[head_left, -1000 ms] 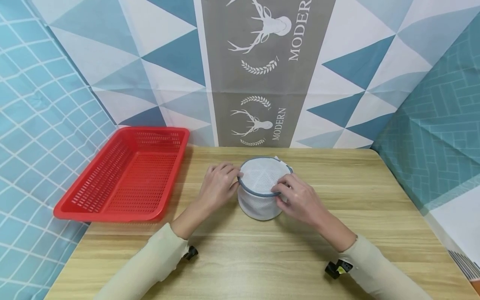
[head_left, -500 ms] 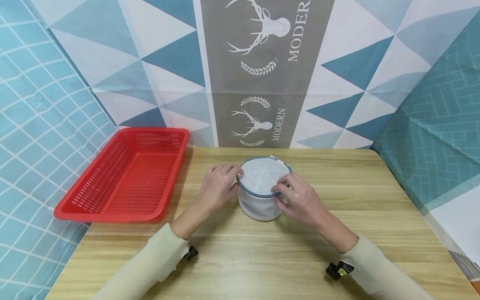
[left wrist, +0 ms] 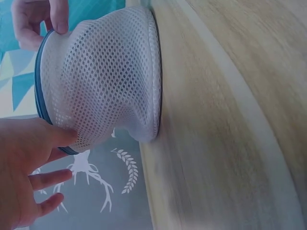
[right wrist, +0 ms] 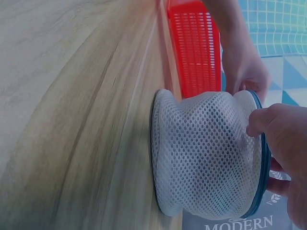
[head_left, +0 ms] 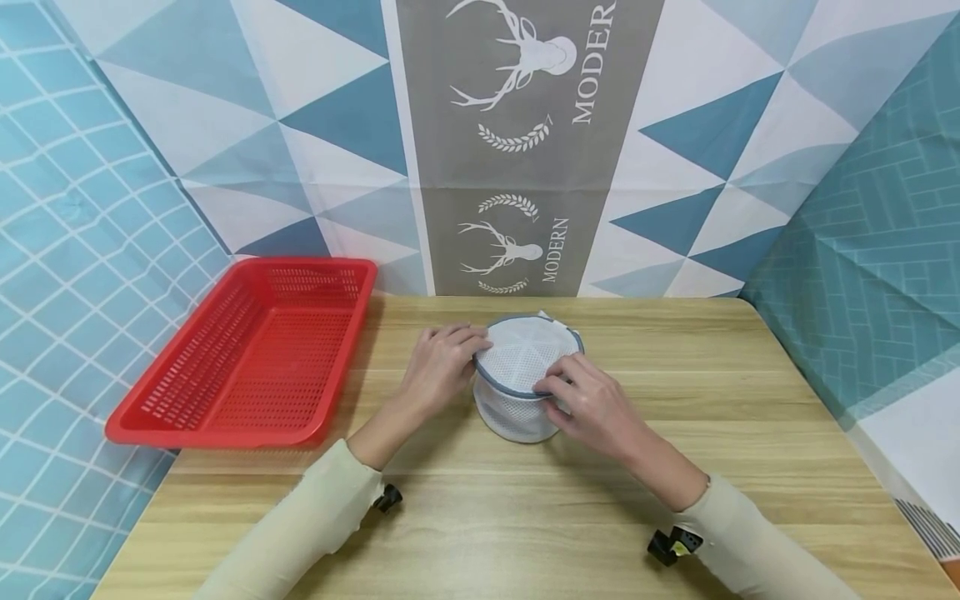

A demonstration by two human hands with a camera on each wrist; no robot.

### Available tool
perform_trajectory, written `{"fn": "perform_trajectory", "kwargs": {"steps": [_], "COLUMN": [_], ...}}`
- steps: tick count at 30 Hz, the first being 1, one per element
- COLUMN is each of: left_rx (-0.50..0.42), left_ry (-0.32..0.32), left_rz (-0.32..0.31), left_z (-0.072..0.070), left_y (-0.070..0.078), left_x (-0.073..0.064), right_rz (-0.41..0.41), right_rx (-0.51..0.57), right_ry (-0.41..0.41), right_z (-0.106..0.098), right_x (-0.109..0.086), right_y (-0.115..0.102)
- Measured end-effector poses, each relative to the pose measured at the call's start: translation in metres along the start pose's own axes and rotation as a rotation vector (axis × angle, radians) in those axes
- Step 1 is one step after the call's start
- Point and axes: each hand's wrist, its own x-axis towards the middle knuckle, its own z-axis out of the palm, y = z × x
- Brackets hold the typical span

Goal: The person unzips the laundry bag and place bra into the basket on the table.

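Left hand point(head_left: 444, 362): pinching mesh bag point(head_left: 525, 358) by blue rim point(head_left: 498, 386).
Right hand point(head_left: 588, 404): pinching rim, front right.
Mesh bag: upright on counter point(head_left: 480, 525).
Red basket point(head_left: 281, 367): apart, left.

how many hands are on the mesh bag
2: the left hand pinches the mesh bag at the left of its top edge, the right hand at the near right of that edge.
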Motion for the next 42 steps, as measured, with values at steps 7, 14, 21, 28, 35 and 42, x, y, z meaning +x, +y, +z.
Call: {"fn": "perform_trajectory", "kwargs": {"steps": [7,14,21,28,35,42], "left_rx": [-0.008,0.002,0.03,-0.005,-0.006,-0.008], "left_ry": [0.02,0.027,0.042,-0.057,-0.077,-0.05], "left_rz": [0.027,0.046,0.065,-0.039,-0.043,-0.032], "left_z": [-0.003,-0.008,-0.011,-0.011,-0.007,-0.007], "left_y": [0.0,0.007,0.013,0.01,0.004,0.002], "left_x": [-0.008,-0.015,-0.019,-0.013,-0.011,-0.014], "right_rz": [0.05,0.096,0.124,0.097,0.039,0.069], "right_rx": [-0.002,-0.016,-0.003,0.013,0.025,0.019], "right_ry": [-0.017,-0.016,-0.005,-0.024,-0.025,-0.048], "right_z": [-0.004,-0.006,-0.007,-0.01,-0.008,-0.005], "right_x": [-0.003,-0.008,-0.011,-0.006,-0.005,-0.009], "right_y": [0.006,0.016,0.02,0.014,0.009,0.015]}}
